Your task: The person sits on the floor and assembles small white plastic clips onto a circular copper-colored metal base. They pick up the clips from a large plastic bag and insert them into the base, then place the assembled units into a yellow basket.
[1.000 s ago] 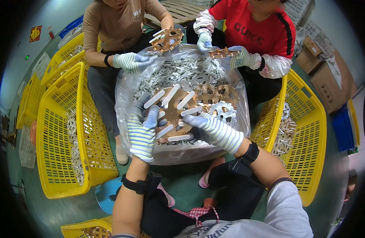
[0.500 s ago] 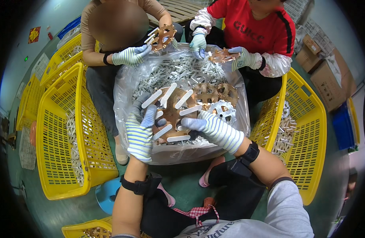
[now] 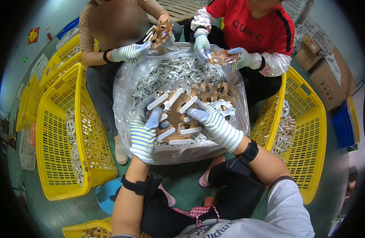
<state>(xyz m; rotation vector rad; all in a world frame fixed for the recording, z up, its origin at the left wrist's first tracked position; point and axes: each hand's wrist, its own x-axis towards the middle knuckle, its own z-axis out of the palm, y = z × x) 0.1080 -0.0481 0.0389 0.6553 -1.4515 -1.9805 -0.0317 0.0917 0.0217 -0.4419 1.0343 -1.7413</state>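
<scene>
A copper-coloured openwork disc [image 3: 175, 117], with several flat white strips set around its rim, is held above the box of loose metal pieces. My left hand [image 3: 144, 133], in a striped glove, grips the disc's left side, thumb on top. My right hand [image 3: 219, 125], gloved alike, has thumb and fingers closed at the outer end of the white strip [image 3: 188, 104] on the disc's upper right. Those fingers partly cover another strip below. The fingers under the disc are mostly hidden.
Beneath is a plastic-lined box [image 3: 123, 85] of loose metal strips [image 3: 166, 73]. More copper discs [image 3: 205, 93] and a silver disc [image 3: 224, 109] lie on them. Two gloved co-workers hold copper discs opposite. Yellow baskets [image 3: 61, 166] flank the box; a blue stool [image 3: 105, 196] stands low left.
The disc has shifted slightly right and down. My right hand has moved up along its rim to the upper-right strip, uncovering a lower one. The red-shirted co-worker's fingers have closed in on their disc.
</scene>
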